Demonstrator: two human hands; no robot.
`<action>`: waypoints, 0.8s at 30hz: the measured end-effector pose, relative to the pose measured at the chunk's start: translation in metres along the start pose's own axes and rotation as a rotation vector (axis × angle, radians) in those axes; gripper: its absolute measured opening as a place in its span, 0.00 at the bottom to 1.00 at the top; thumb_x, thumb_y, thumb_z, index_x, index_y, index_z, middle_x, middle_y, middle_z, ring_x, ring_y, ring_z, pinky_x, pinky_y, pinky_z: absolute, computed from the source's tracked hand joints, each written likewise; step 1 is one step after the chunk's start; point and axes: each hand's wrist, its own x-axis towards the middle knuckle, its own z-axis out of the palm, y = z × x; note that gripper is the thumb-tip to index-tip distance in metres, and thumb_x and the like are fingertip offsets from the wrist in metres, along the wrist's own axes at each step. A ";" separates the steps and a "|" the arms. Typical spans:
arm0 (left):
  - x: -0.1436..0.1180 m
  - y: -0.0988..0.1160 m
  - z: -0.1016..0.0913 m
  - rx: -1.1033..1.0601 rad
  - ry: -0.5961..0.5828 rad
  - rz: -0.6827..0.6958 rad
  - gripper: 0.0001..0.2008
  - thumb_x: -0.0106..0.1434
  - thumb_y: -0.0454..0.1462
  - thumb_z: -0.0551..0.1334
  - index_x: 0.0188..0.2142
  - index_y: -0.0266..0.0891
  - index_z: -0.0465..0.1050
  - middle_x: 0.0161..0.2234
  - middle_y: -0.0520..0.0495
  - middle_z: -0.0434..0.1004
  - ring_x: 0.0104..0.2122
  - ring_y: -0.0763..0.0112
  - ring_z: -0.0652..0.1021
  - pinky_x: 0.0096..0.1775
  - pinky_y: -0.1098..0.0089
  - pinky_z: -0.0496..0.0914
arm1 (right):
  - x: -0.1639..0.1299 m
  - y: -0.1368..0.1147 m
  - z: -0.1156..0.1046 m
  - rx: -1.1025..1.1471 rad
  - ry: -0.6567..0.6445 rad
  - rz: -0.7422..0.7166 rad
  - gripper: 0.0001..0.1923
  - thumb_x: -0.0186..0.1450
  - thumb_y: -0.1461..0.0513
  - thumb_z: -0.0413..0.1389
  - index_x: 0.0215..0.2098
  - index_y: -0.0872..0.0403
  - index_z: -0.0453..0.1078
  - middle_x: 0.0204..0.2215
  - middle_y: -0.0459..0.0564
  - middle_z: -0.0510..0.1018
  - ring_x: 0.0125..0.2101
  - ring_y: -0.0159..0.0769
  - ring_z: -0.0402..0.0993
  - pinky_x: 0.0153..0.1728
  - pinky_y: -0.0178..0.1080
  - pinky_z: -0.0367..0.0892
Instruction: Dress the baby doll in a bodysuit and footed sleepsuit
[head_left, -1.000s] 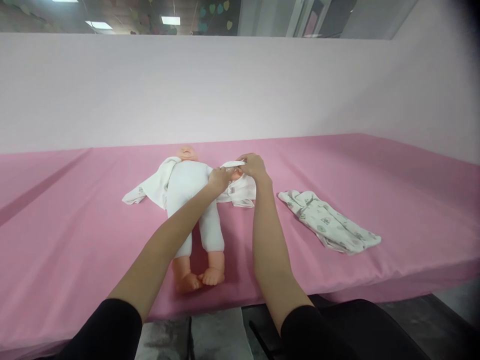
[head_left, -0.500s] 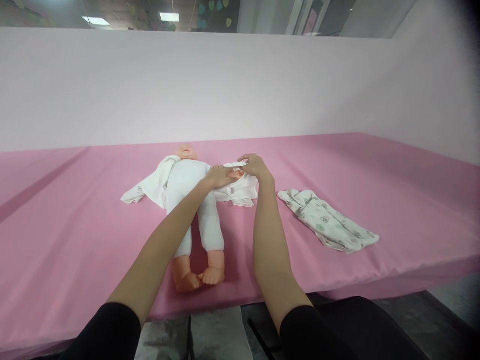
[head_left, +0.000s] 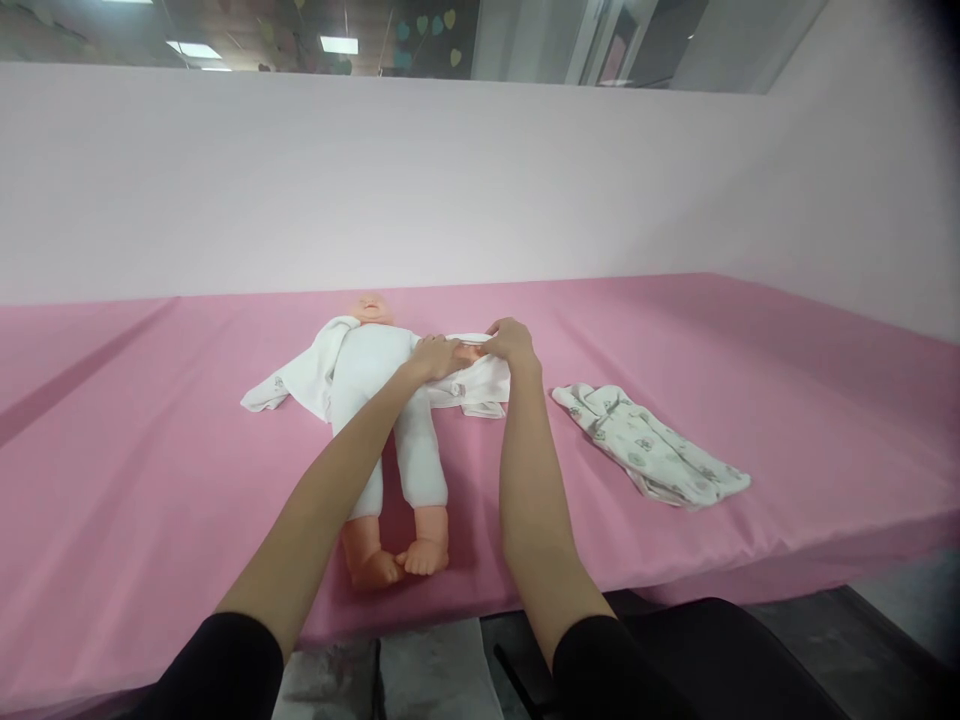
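A baby doll (head_left: 373,352) with a white cloth body lies on its back, its bare feet towards me. Under it a white baby shirt (head_left: 304,368) is spread to both sides. My left hand (head_left: 439,358) is closed round the doll's arm on the right side, near the orange-pink doll hand (head_left: 470,352). Just to the right, my right hand (head_left: 514,342) pinches the edge of the shirt beside that doll hand. Its fingertips are partly hidden by the back of the hand.
Folded white printed baby clothing (head_left: 651,445) lies to the right on the pink table cover (head_left: 787,400). A white wall (head_left: 480,180) rises behind the table, with a window above. A black chair (head_left: 720,650) stands at the front right.
My right hand has lowered the shirt edge it held raised and shifted slightly nearer the doll's hand. My left hand stays on the doll's arm. The view has tilted a little.
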 end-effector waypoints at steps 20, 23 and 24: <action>0.003 0.008 0.008 -0.181 0.080 -0.080 0.19 0.58 0.37 0.57 0.48 0.32 0.71 0.55 0.36 0.68 0.59 0.53 0.62 0.60 0.57 0.53 | -0.006 -0.036 0.014 0.049 -0.041 -0.149 0.16 0.49 0.71 0.59 0.36 0.56 0.73 0.39 0.53 0.78 0.39 0.40 0.74 0.36 0.33 0.66; 0.005 0.005 0.003 -0.347 0.092 -0.130 0.15 0.52 0.33 0.60 0.41 0.33 0.74 0.51 0.38 0.72 0.58 0.52 0.64 0.60 0.56 0.54 | -0.007 -0.043 0.020 0.063 -0.018 -0.135 0.14 0.52 0.71 0.57 0.38 0.57 0.73 0.38 0.55 0.78 0.40 0.41 0.74 0.37 0.34 0.66; 0.006 0.003 0.000 -0.422 0.097 -0.157 0.12 0.52 0.32 0.59 0.38 0.34 0.74 0.48 0.39 0.75 0.56 0.53 0.67 0.58 0.57 0.57 | -0.007 -0.045 0.021 0.077 0.002 -0.125 0.14 0.53 0.70 0.57 0.39 0.57 0.73 0.38 0.55 0.78 0.41 0.41 0.74 0.38 0.34 0.66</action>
